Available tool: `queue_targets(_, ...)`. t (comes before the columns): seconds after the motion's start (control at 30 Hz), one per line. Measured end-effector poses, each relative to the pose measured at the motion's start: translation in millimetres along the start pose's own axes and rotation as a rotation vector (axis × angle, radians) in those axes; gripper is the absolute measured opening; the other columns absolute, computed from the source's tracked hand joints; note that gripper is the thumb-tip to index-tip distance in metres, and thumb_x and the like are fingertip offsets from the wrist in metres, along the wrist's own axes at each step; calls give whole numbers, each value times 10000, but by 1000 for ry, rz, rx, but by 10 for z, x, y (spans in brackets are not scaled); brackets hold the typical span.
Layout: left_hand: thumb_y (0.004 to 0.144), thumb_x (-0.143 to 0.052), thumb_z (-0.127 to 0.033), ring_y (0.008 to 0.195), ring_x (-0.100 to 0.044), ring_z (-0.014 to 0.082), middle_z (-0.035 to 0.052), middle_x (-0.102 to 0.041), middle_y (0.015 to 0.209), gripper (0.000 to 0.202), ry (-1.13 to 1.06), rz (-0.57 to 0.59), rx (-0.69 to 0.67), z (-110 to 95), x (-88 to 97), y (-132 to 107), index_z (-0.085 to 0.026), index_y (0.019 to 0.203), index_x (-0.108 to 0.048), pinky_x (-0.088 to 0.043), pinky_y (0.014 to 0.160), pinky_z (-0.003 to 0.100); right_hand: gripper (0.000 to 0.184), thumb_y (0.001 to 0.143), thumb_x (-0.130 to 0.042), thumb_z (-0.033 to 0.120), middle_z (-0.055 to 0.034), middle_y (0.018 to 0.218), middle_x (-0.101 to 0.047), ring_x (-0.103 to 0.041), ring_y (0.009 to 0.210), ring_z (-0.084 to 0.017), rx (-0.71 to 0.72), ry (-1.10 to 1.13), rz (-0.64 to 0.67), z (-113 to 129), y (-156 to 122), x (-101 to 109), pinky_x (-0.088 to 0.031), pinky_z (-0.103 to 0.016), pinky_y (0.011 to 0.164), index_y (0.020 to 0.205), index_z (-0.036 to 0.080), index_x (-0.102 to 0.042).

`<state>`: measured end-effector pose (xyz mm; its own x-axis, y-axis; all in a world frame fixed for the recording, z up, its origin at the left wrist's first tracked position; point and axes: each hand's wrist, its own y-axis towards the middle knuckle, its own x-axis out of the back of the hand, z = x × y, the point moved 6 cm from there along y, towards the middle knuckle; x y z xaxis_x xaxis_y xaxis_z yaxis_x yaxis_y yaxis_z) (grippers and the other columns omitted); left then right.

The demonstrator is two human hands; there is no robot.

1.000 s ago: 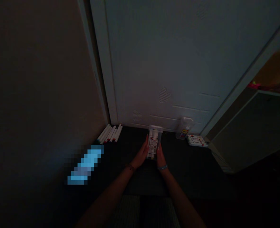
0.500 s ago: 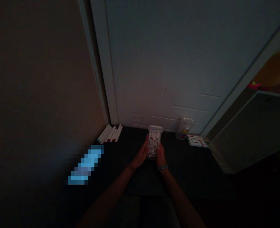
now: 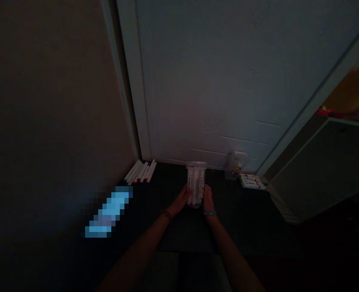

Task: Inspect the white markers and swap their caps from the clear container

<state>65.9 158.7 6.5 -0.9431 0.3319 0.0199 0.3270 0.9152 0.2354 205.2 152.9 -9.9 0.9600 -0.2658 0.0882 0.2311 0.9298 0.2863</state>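
Note:
A clear plastic marker case (image 3: 195,178) with several white markers inside is held upright between my two hands over the dark table. My left hand (image 3: 181,199) grips its lower left side. My right hand (image 3: 208,198) closes on its right side, beside a printed label. Several loose white markers (image 3: 141,171) with coloured ends lie to the left, near the wall. Towards the right stands another clear case (image 3: 236,165), with a coloured label and seemingly no markers in it. A small stack of white markers (image 3: 252,181) lies right of that case.
The dark tabletop (image 3: 234,219) meets a pale panel (image 3: 179,89) with embossed hearts at the back. A bright blurred-out rectangle (image 3: 109,213) lies on the left, by the brown wall (image 3: 57,101). A cabinet (image 3: 334,170) stands on the right.
The marker case has been turned between my hands, so its label has shifted to the right side and the markers show in front. The loose markers and the other case stay put.

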Motion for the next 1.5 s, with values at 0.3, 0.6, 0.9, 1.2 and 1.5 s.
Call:
queue_targets(0.3, 861, -341, -521, 1301, -285, 241, 68, -331, 1414, 611, 33, -14, -19, -98, -10, -32, -180, 1363, -279, -208, 1100, 388, 538, 835, -383, 530, -27, 1340, -406, -328, 1242, -224, 118, -30, 82, 87, -67, -77, -208, -411, 1053, 1307, 272, -387)
queue_targets(0.6, 892, -262, -494, 1286, -318, 205, 64, -309, 1423, 583, 51, -37, -138, -216, -26, -49, -216, 1393, -154, -222, 1086, 382, 678, 844, -453, 435, -34, 1452, -224, -241, 1307, -230, 267, -145, 168, 289, -169, -140, -220, -426, 1061, 1407, 231, -135)
queue_targets(0.9, 865, -371, -473, 1284, -319, 224, 78, -311, 1420, 628, 124, -35, -158, -281, -11, -65, -210, 1394, -157, -228, 1081, 394, 664, 842, -474, 401, -38, 1454, -217, -248, 1310, -226, 301, -128, 165, 378, -185, -91, -247, -436, 1061, 1402, 240, -156)
queue_targets(1.2, 883, -348, -442, 1326, -215, 222, 65, -270, 1439, 536, 404, -43, -220, -132, 46, -138, -218, 1363, -269, -161, 1101, 408, 780, 710, -654, 372, -133, 1347, -396, -411, 1212, -281, 348, -151, 123, 252, -198, 66, -358, -477, 982, 1359, 178, -269)
queue_targets(1.5, 869, -411, -389, 1286, -277, 264, 115, -286, 1402, 557, 576, 40, -413, -424, 45, -226, -215, 1362, -221, -237, 1058, 456, 609, 681, -675, 396, -124, 1152, -561, -542, 1059, -277, 445, -325, 124, 380, -241, 122, -443, -445, 892, 1207, 180, -458)
